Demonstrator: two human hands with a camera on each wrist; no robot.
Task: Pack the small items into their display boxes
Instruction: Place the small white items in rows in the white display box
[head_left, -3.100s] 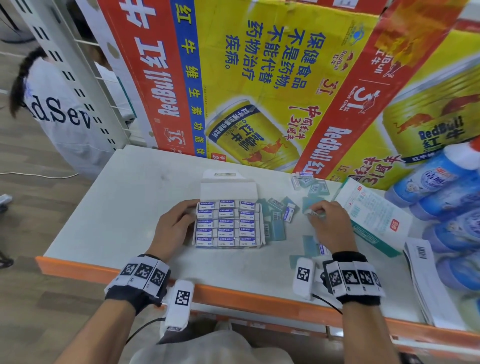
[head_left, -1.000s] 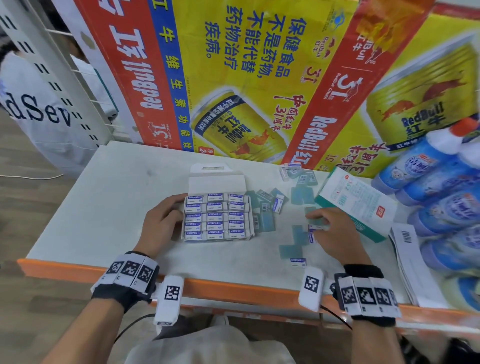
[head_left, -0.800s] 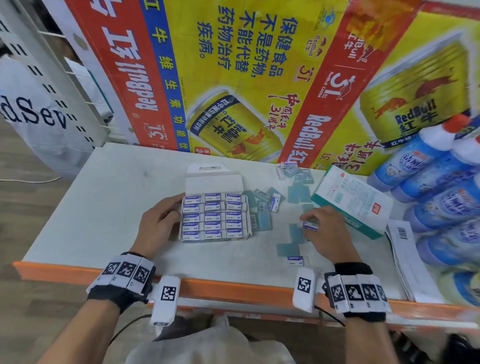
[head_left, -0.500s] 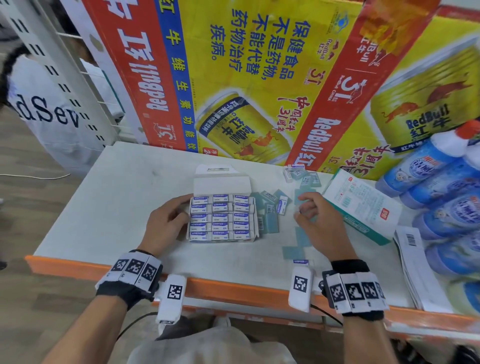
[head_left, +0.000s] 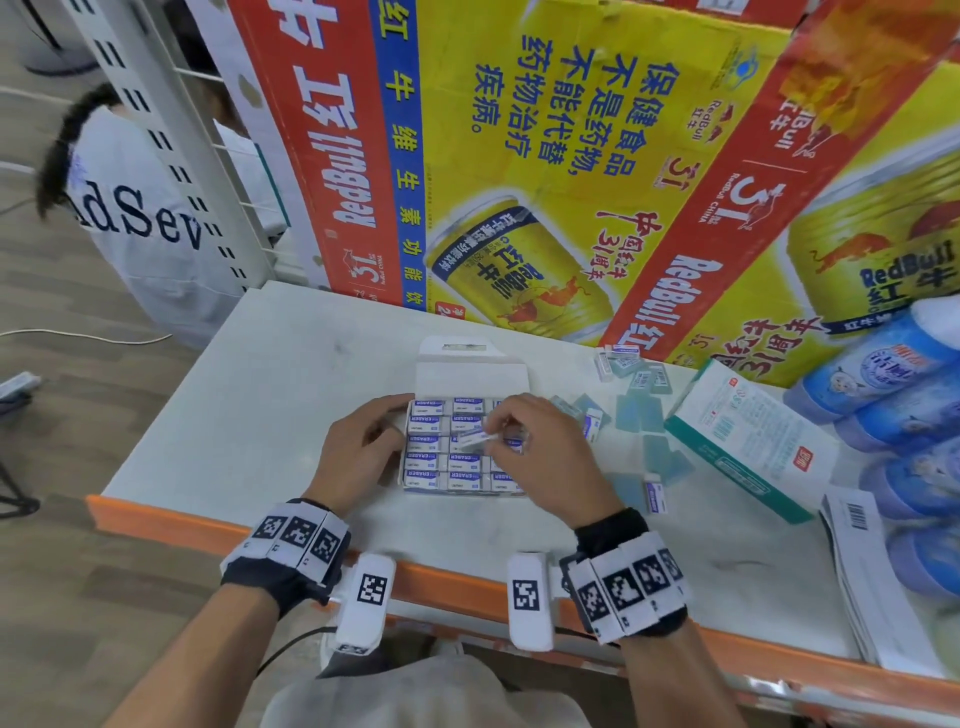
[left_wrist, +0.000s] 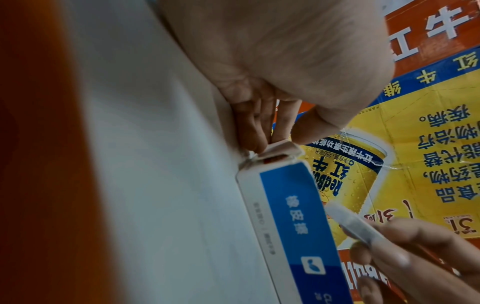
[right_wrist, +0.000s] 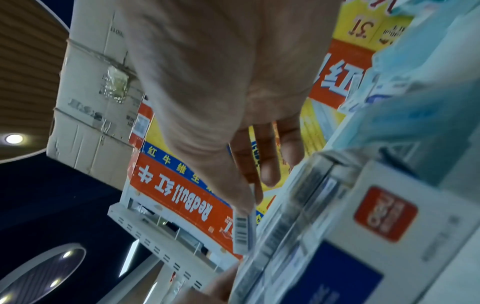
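Note:
An open white display box (head_left: 435, 480) lies on the table with its lid flap folded back, filled with rows of blue-and-white erasers. My left hand (head_left: 387, 431) grips the box's left wall; in the left wrist view its fingers (left_wrist: 259, 131) pinch the corner flap of the box (left_wrist: 298, 226). My right hand (head_left: 493, 434) hovers over the middle of the box and pinches one eraser (head_left: 474, 441). The right wrist view shows that eraser's barcode end (right_wrist: 242, 230) between thumb and fingers, beside the box (right_wrist: 363, 236). Loose erasers (head_left: 654, 493) lie to the right.
More erasers (head_left: 621, 358) and pale blue wrappers (head_left: 639, 413) are scattered right of the box. A teal-and-white carton (head_left: 748, 436), blue bottles (head_left: 893, 374) and stacked papers (head_left: 862, 561) fill the right side. A Red Bull carton (head_left: 571, 182) walls the back. The table's orange edge (head_left: 171, 525) runs in front.
My right hand picked an eraser from the loose pile on the right and carried it left, over the box. My left hand stayed on the box's left side.

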